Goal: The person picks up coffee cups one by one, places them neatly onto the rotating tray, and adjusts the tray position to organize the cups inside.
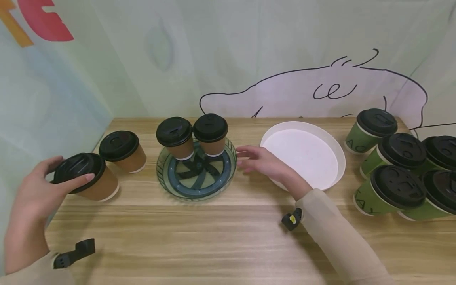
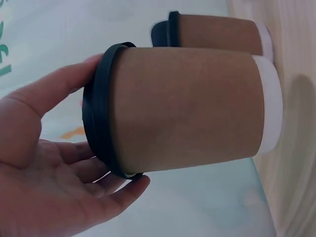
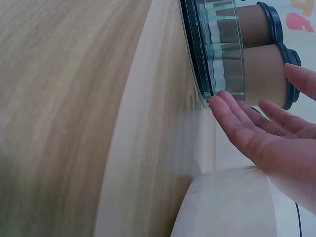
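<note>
My left hand (image 1: 40, 190) holds a brown paper coffee cup (image 2: 187, 106) by its black lid (image 2: 101, 111), with thumb and fingers on opposite sides of the rim. Just behind it is a second brown coffee cup (image 1: 130, 158), also lidded. Two more lidded brown cups, a left one (image 1: 181, 150) and a right one (image 1: 213, 147), stand in the back part of a round clear glass dish (image 1: 162, 180) with a dark spoked pattern showing inside. My right hand (image 1: 261, 161) has its fingers extended, fingertips right at the dish's right side, holding nothing.
A round white tray (image 1: 303, 154) lies to the right of the glass dish, partly behind my right forearm. Several green paper cups (image 1: 377, 194) with black lids are grouped at the right. A printed cloth (image 1: 228, 55) hangs behind the wooden table (image 1: 199, 245).
</note>
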`<action>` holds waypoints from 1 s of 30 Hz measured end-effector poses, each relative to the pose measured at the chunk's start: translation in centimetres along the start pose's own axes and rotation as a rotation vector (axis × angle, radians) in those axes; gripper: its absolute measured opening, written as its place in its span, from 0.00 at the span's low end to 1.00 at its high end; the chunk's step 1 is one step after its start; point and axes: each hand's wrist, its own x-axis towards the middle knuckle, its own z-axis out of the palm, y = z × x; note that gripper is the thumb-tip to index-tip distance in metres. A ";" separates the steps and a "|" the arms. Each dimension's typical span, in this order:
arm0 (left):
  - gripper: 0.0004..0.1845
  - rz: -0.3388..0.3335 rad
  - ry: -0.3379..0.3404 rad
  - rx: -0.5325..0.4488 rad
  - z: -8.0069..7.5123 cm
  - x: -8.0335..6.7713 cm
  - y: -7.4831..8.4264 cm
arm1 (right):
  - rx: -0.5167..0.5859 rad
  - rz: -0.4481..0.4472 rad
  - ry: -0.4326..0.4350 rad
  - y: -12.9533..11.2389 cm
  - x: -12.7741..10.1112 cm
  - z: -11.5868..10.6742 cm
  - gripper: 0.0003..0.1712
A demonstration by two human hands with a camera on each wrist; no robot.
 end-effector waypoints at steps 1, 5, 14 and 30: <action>0.49 0.006 -0.003 0.004 -0.1 -0.1 0.3 | -0.001 0.000 0.003 0.0 0.0 0.0 0.29; 0.50 0.035 -0.020 0.012 -0.2 -0.3 1.2 | -0.005 0.004 0.012 0.1 0.0 -0.1 0.29; 0.50 0.107 -0.083 0.010 0.0 -0.9 4.1 | 0.012 0.009 0.002 0.0 0.0 0.0 0.29; 0.49 0.222 -0.107 -0.033 1.7 -0.9 8.0 | -0.016 0.008 0.004 0.2 0.1 0.0 0.28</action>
